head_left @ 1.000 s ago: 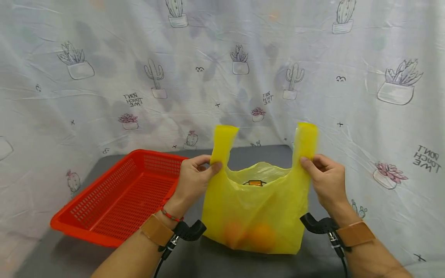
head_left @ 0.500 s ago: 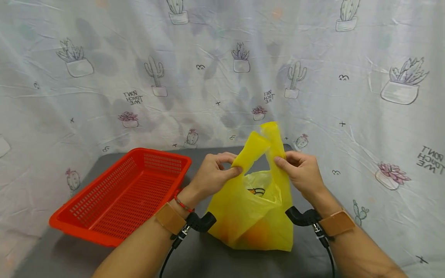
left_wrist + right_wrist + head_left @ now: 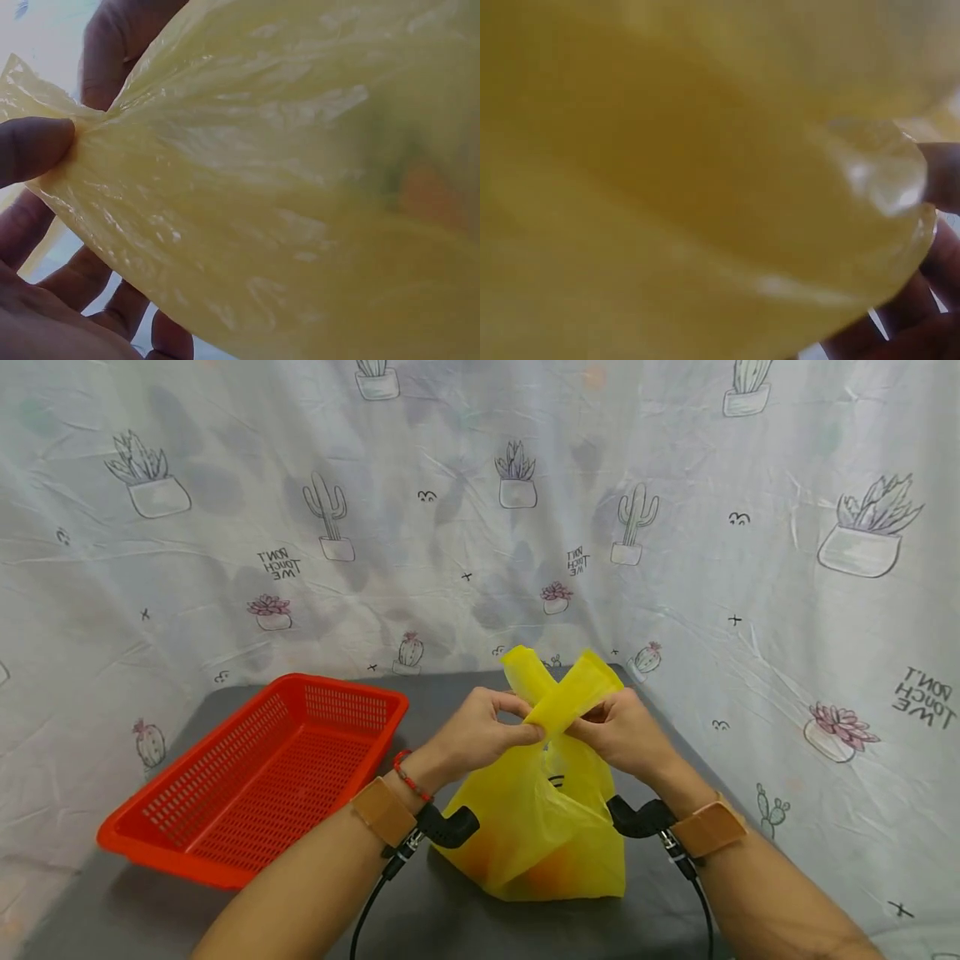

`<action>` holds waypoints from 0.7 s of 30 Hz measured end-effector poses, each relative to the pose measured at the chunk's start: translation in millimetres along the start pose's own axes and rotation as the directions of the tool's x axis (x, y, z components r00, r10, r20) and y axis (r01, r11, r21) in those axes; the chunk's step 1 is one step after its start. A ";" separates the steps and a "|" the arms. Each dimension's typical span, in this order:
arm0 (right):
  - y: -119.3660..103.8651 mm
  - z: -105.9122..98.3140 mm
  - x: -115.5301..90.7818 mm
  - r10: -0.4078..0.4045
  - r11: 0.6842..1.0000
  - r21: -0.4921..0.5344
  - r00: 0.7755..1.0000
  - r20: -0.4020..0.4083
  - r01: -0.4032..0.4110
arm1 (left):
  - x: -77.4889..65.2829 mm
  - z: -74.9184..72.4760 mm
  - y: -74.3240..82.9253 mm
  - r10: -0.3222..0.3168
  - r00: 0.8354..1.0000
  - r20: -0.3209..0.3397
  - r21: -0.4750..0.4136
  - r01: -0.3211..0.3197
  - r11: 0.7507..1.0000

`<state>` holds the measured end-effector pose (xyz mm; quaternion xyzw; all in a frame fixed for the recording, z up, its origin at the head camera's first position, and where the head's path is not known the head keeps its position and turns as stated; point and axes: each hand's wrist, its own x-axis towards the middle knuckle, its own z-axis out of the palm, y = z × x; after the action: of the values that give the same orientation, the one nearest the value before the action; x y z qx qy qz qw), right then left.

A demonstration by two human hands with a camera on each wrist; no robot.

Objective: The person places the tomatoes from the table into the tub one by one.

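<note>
A yellow plastic carrier bag (image 3: pixel 540 827) stands on the table, its two handle straps crossed in an X at the top. Orange-red round shapes show dimly through its lower part. My left hand (image 3: pixel 487 727) pinches the bag at the crossing, thumb in front. On the other side, my right hand (image 3: pixel 618 731) holds the bag close under the strap that slants up to the right; part of its fingers is hidden behind the plastic. Gathered yellow film fills the left wrist view, with a thumb (image 3: pixel 37 148) pressing on it. Blurred film covers most of the right wrist view.
To the left, a red perforated plastic basket (image 3: pixel 285 785) stands on the grey table (image 3: pixel 420 893). A pale curtain (image 3: pixel 465 527) printed with potted cacti hangs behind and along the sides. Camera cables run down from both wrists.
Both hands have come together from the bag's two sides. The handle straps, upright and apart before, now cross each other, and the bag's mouth has narrowed.
</note>
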<state>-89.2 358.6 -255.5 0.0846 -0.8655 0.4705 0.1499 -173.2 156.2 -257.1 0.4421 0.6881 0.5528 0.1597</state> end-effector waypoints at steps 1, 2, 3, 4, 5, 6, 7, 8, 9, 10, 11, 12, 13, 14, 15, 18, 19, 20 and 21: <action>-0.7 0.8 0.4 -0.013 1.000 0.004 1.000 0.015 0.013 | 0.5 0.8 -0.8 0.003 1.000 0.000 0.004 -0.003 1.000; -1.4 1.4 0.4 -0.020 1.000 0.005 1.000 0.024 0.020 | 0.8 1.6 -1.1 0.000 1.000 -0.004 0.009 0.000 1.000; -2.2 2.0 0.5 -0.027 1.000 0.011 0.999 0.035 0.027 | 1.2 2.5 -1.8 0.000 1.000 -0.006 0.011 0.000 1.000; -2.7 2.6 0.6 -0.033 0.999 0.019 0.998 0.044 0.032 | 1.4 3.2 -2.3 0.002 1.000 -0.011 0.016 -0.001 1.000; -2.9 3.0 0.9 -0.037 0.999 0.032 0.998 0.053 0.035 | 1.6 3.9 -2.6 0.000 1.000 -0.020 0.023 0.000 1.000; -3.3 3.2 1.1 -0.042 0.998 0.044 0.997 0.058 0.040 | 1.6 4.5 -2.6 -0.003 1.000 -0.030 0.029 0.004 1.000; -3.6 3.2 1.3 -0.048 0.998 0.051 0.997 0.059 0.045 | 2.1 4.9 -2.4 -0.007 0.999 -0.040 0.035 0.008 0.999; -3.5 2.9 1.0 -0.052 0.997 0.052 0.997 0.055 0.049 | 2.5 5.2 -2.1 -0.007 0.999 -0.048 0.041 0.009 0.999; -2.9 2.5 0.5 -0.056 0.997 0.056 0.997 0.051 0.053 | 2.9 5.4 -1.9 -0.001 0.998 -0.055 0.047 0.004 0.999; -1.4 2.0 -0.5 -0.057 0.997 0.053 0.997 0.043 0.055 | 3.3 5.7 -1.6 0.003 0.998 -0.063 0.050 0.000 0.999; 0.2 1.5 -2.0 -0.053 0.998 0.048 0.998 0.035 0.051 | 3.5 6.0 -1.5 0.007 0.998 -0.069 0.050 -0.003 0.999; 1.9 0.8 -4.2 -0.045 0.998 0.041 0.999 0.026 0.044 | 3.6 6.4 -1.5 0.009 0.997 -0.073 0.048 -0.006 0.999; 3.9 0.3 -6.7 -0.034 0.999 0.031 0.999 0.019 0.033 | 3.5 6.8 -1.7 0.011 0.997 -0.075 0.048 -0.007 0.999; 6.0 -0.2 -9.4 -0.022 1.000 0.021 1.000 0.012 0.021 | 3.2 7.2 -1.9 0.010 0.997 -0.075 0.047 -0.007 0.999; 8.5 -0.3 -11.7 -0.015 1.000 0.017 1.000 0.009 0.015 | 2.8 7.5 -2.2 0.008 0.997 -0.073 0.043 -0.005 0.999; 13.6 0.2 -15.7 -0.021 1.000 0.019 1.000 0.003 0.021 | 1.6 8.4 -3.3 -0.005 0.998 -0.066 0.037 0.008 0.999; 14.7 0.7 -15.6 -0.035 0.999 0.021 0.999 0.003 0.035 | 1.5 8.7 -3.6 -0.005 0.998 -0.063 0.038 0.007 0.999; 15.1 1.2 -15.1 -0.051 0.998 0.025 0.999 0.002 0.051 | 1.4 9.1 -3.8 -0.004 0.998 -0.059 0.039 0.007 0.999; 15.2 1.7 -14.2 -0.067 0.997 0.027 0.998 0.002 0.067 | 1.4 9.5 -3.9 -0.004 0.998 -0.055 0.038 0.006 0.999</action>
<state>-80.5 365.5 -273.2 0.1162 -0.8560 0.4766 0.1633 -169.0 163.2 -263.4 0.4282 0.7037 0.5510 0.1337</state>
